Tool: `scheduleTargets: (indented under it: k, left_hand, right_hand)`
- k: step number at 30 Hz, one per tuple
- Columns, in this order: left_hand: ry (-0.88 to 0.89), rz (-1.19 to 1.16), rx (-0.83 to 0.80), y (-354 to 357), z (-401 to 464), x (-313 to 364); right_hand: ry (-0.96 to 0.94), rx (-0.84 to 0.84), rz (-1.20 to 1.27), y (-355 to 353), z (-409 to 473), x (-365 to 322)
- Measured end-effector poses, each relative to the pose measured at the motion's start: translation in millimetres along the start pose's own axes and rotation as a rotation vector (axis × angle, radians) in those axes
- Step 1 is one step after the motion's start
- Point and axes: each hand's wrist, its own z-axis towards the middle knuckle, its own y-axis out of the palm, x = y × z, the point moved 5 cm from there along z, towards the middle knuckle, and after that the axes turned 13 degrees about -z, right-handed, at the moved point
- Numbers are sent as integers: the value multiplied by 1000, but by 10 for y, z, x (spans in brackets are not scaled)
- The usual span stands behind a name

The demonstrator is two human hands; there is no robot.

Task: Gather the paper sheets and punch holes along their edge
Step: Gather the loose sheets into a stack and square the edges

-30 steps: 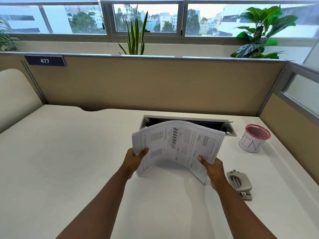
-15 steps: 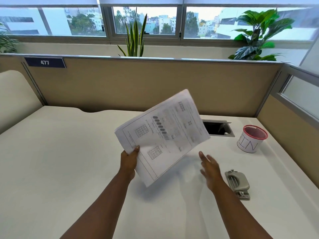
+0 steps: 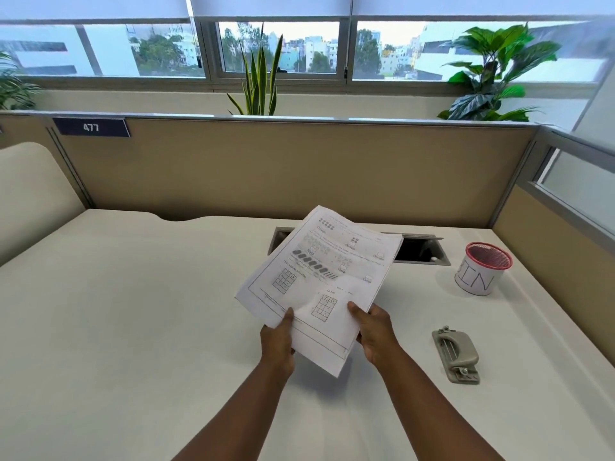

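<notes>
You hold a stack of white printed paper sheets (image 3: 319, 281) above the middle of the cream-white desk (image 3: 133, 311), lifted clear of its surface. The stack is tilted, its long axis running from the near corner by your wrists up and away toward the far right, so that its far end points at the beige partition along the desk's far edge. The printed side faces you, with grids and rows of small dark shapes on it; the wording is too blurred to read.

Your left hand (image 3: 278, 337) grasps the near left edge of the sheets, thumb on top of the page. Your right hand (image 3: 374, 327) grasps the near right edge in the same way, thumb lying on the printed face and the other fingers hidden under the paper.

A grey metal two-hole punch (image 3: 456, 356) lies flat on the desk near its right edge, well apart from the sheets, its long axis running roughly from near to far. Toward the far right corner stands a round cup with a red mesh rim and a white paper wrap bearing handwritten letters (image 3: 482, 269); what is inside it cannot be made out. A rectangular cable opening with a grey metal frame (image 3: 422, 251) is set into the desk near the far edge, partly hidden behind the sheets; its inside is dark.
</notes>
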Motion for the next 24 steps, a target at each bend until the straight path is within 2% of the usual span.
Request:
scheduleTargets:
  k: [4,8,12,16,22,24]
  left_hand:
    - [-42,-83,-149,-103,11,154]
    - [-218,-69,-192,-303,138,346]
    - [-303,304,-176,-331,207,354]
    - [-251,628,-136,-275,231,264]
    - [-220,835,-139,-221,294,80]
    - [-195,861,-139,-200,331,23]
  right_hand:
    - [-12,-2,-120,-160,11,-77]
    - [62,-40,-204,-370,68,-37]
    - [147,-28,-340,-494,119,82]
    - [189,1,-450,-569,197,235]
    - [165,117,-862,-599,282,335]
    - [148,132,-927,-561,268,315]
